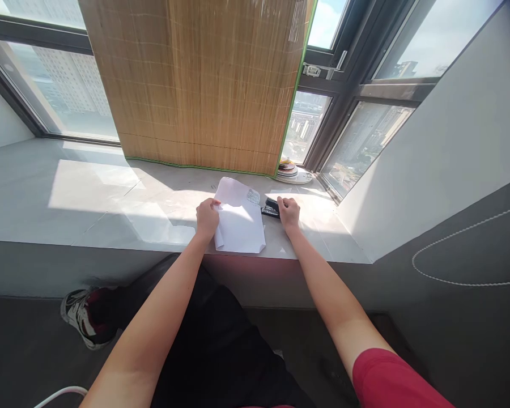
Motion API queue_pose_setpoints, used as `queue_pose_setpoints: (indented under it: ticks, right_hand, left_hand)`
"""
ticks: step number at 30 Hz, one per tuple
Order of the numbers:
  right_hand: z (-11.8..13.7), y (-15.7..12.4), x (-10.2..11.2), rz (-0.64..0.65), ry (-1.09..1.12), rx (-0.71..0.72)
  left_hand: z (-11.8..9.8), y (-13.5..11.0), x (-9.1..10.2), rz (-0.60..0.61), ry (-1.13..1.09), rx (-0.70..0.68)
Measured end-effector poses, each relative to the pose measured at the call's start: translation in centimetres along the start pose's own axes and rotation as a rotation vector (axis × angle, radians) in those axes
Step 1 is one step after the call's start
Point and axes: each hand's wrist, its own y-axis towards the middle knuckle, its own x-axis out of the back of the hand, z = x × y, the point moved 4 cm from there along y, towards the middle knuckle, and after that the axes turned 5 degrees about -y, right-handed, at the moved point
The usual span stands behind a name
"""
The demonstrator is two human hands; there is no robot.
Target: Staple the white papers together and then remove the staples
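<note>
A stack of white paper sheets [241, 222] lies on the grey window sill [89, 192], its left edge curled up. My left hand [207, 218] is closed on that left edge, fingers pinching the sheets. My right hand [288, 212] rests just right of the paper, fingers curled over a small black stapler [271, 208] that lies beside the sheets. A small printed label sits at the paper's top right corner.
A bamboo blind [199, 79] with green edging hangs down to the sill behind the paper. A round stack of plates or lids [289, 170] stands at the back right by the window frame. A grey wall [442, 147] closes the right side. A sneaker [85, 317] shows on the floor.
</note>
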Motion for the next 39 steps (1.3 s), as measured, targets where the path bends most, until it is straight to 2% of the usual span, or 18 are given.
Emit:
queue_pose_setpoints:
  ticks: [5, 8, 11, 14, 16, 20, 23, 26, 31, 39]
  right_hand:
    - [0.2, -0.1, -0.1, 0.025, -0.017, 0.048]
    - [0.6, -0.4, -0.4, 0.056, -0.045, 0.091]
    - [1.2, -0.9, -0.5, 0.067, -0.09, 0.132]
    - [1.9, -1.3, -0.6, 0.103, -0.1, 0.221]
    - [2.2, -1.5, -0.7, 0.137, -0.092, 0.262]
    - [2.5, -1.6, -0.8, 0.189, -0.061, 0.29]
    - [2.6, -1.7, -0.8, 0.198, -0.082, 0.318]
    - [2.8, -1.9, -1.0, 0.213, -0.135, 0.353]
    - [3.0, -2.2, -1.1, 0.21, -0.172, 0.391]
    - [3.4, -2.6, -0.8, 0.194, -0.167, 0.422]
  left_hand:
    - [0.9, -0.1, -0.6, 0.089, 0.056, 0.032]
    - [1.0, -0.2, -1.0, 0.162, 0.171, 0.03]
    - [0.3, -0.6, -1.3, 0.182, 0.385, -0.054]
    - [-1.1, -1.3, -1.9, 0.159, 0.561, -0.203]
    - [-2.0, -2.1, -3.1, 0.268, 0.611, -0.317]
    - [-3.5, -4.6, -6.3, 0.613, 0.627, -0.511]
    - [-4.4, -6.1, -7.7, 0.732, 0.65, -0.58]
    - [-5.0, -6.9, -8.2, 0.765, 0.649, -0.62]
    - [-5.2, -7.1, -8.2, 0.741, 0.633, -0.635]
    - [-3.8, -6.4, -8.8, 0.842, 0.582, -0.54]
